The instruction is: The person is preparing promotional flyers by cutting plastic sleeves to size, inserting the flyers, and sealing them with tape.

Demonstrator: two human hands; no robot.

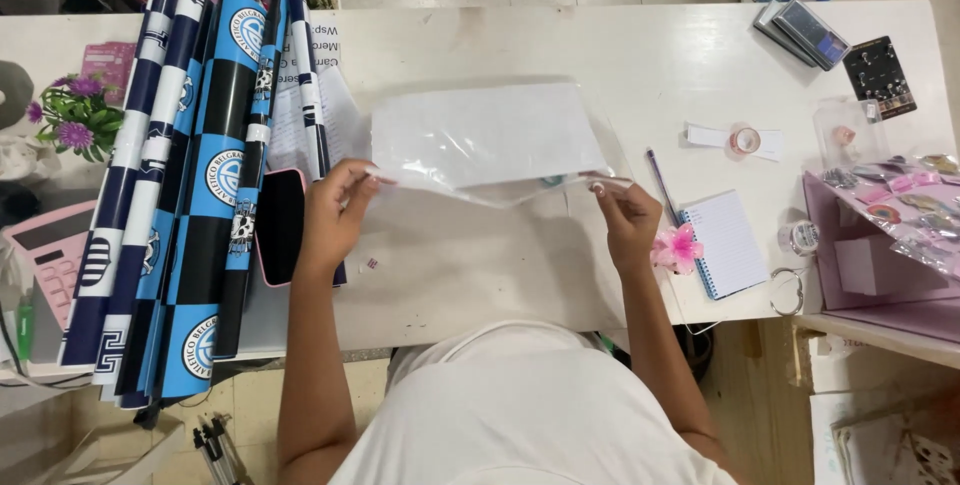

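Blue-and-black wrapping paper rolls [190, 195] lie left, a spiral notepad [728, 243] and tape roll [744, 140] right.

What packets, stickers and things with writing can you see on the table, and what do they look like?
Clear plastic bag: middle of the table, flat, see-through, held by left hand and right hand.
Wrapping paper rolls: left side, long, blue, black and white with round badges.
Printed sheet: beside the rolls, white.
Notebook: right, small, lined.
Packets of trinkets: far right, clear, pink inside.
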